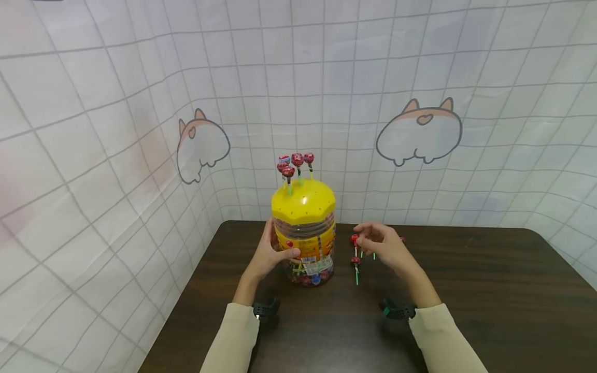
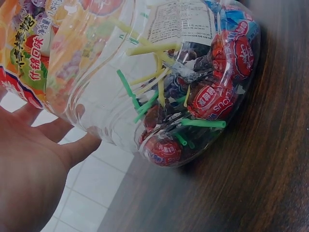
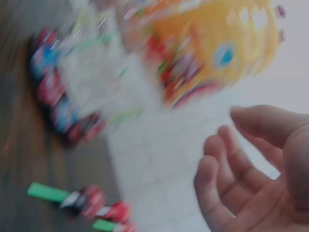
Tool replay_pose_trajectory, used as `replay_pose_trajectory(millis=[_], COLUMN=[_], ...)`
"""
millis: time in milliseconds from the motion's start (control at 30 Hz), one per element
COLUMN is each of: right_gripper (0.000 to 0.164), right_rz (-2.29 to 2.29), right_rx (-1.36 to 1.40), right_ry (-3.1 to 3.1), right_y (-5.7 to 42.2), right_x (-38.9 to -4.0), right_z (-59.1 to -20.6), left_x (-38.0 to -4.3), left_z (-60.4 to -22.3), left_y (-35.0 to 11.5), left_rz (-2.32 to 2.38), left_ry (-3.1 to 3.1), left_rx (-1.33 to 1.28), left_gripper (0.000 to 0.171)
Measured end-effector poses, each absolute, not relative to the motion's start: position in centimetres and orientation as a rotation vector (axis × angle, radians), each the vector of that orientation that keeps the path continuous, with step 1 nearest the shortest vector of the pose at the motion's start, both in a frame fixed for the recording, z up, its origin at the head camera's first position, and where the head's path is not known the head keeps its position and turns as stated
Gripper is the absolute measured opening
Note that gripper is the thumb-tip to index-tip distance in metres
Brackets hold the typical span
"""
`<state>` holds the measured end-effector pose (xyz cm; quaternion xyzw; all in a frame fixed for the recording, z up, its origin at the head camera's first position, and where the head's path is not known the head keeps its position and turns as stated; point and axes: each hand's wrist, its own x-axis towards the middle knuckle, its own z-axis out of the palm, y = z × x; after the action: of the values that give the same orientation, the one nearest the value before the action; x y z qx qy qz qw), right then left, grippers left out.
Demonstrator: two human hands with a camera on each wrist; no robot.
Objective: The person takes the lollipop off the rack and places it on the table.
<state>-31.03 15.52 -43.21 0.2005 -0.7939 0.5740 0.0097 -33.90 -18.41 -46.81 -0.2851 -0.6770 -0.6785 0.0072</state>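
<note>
A clear plastic jar with a yellow lid stands upright on the table, wrapped lollipops lying in its bottom. Several lollipops stick up out of the lid by their sticks. My left hand holds the jar's left side, thumb across the front. To the right of the jar, my right hand hovers over a few loose lollipops, its fingers loosely bent. In the right wrist view nothing shows between the thumb and fingers of my right hand; that view is blurred.
The dark wooden table reaches back to a white grid-patterned cloth, which also hangs along the left side. Part of a red lollipop shows just beyond my right hand. Each wrist wears a black strap.
</note>
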Motion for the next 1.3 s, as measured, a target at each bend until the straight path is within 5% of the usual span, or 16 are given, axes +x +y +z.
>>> replay_pose_trajectory(millis=[367,700,1300], right_gripper=[0.024,0.03,0.033], right_rz=[1.687,1.507,1.258], right_rx=[0.74,0.834,0.719], right_ry=[-2.247,-2.16,-2.133], right_y=[10.7,5.0,0.5], right_x=[-28.8,-30.5,-32.7], right_z=[-36.6,-31.5,-29.9], left_x=[-34.1,-33.9,-33.9], left_z=[-46.5,-46.8,-46.8], left_y=[-18.0,-18.3,-18.4], left_rz=[-2.126,-2.112,-2.131], left_ry=[-2.111,-2.142,-2.123], left_rx=[-0.891,-0.853,-0.869], left_gripper=[0.095,0.095,0.097])
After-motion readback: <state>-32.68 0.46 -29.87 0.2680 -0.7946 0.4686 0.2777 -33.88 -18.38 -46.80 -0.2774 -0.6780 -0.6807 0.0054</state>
